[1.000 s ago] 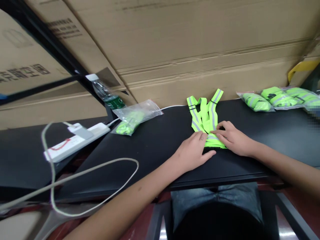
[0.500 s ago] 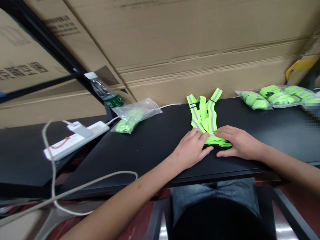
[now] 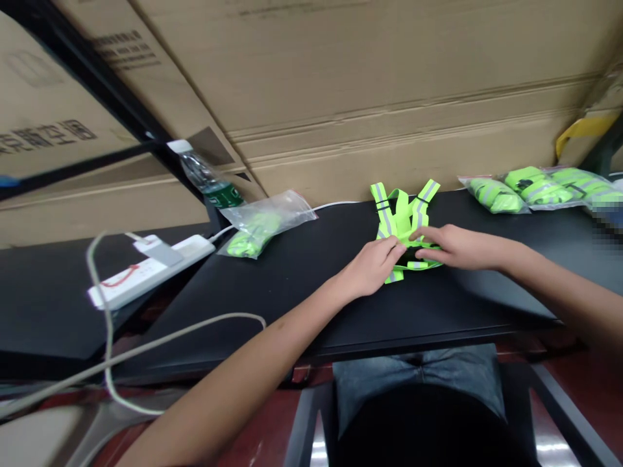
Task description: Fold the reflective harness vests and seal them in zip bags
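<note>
A neon-green reflective strap vest (image 3: 403, 217) with grey stripes lies on the black table (image 3: 311, 292), its near end lifted and folded back. My left hand (image 3: 372, 266) pinches the folded end from the left, fingers closed on the fabric. My right hand (image 3: 450, 246) grips the same fold from the right, fingers curled over the straps.
A clear bag with a green vest (image 3: 260, 227) lies to the left beside a water bottle (image 3: 204, 178). A white power strip (image 3: 146, 271) and its looping cable (image 3: 146, 344) lie at the far left. Several bagged vests (image 3: 535, 188) are at the right. Cardboard boxes (image 3: 365, 91) stand behind.
Both hands have moved away from me, lifting the vest's near end off the table and folding it back over the straps; the vest now looks shorter.
</note>
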